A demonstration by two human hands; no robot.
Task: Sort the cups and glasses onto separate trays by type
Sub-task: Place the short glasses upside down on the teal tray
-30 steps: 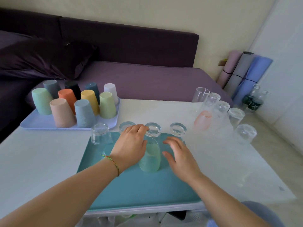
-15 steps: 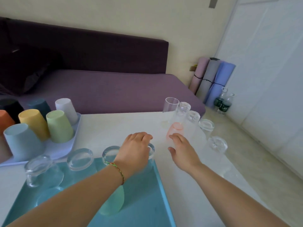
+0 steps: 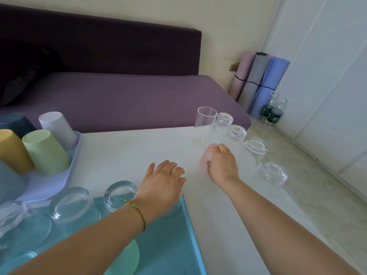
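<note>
Since half a second ago, the right hand (image 3: pixel 222 165) has reached forward and now curls round the pink glass (image 3: pixel 204 158), which stands on the bench (image 3: pixel 129 151) among the unsorted clear glasses (image 3: pixel 256 147). The left hand (image 3: pixel 162 179) hovers open beside the teal tray (image 3: pixel 168 245). This looks like the pick-up step. Next, lift the glass straight up clear of its neighbours and carry it to the teal tray.

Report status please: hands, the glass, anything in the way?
Left hand open, over teal tray corner. Right hand grips pink glass on table. Clear glasses stand close beside it.
</note>
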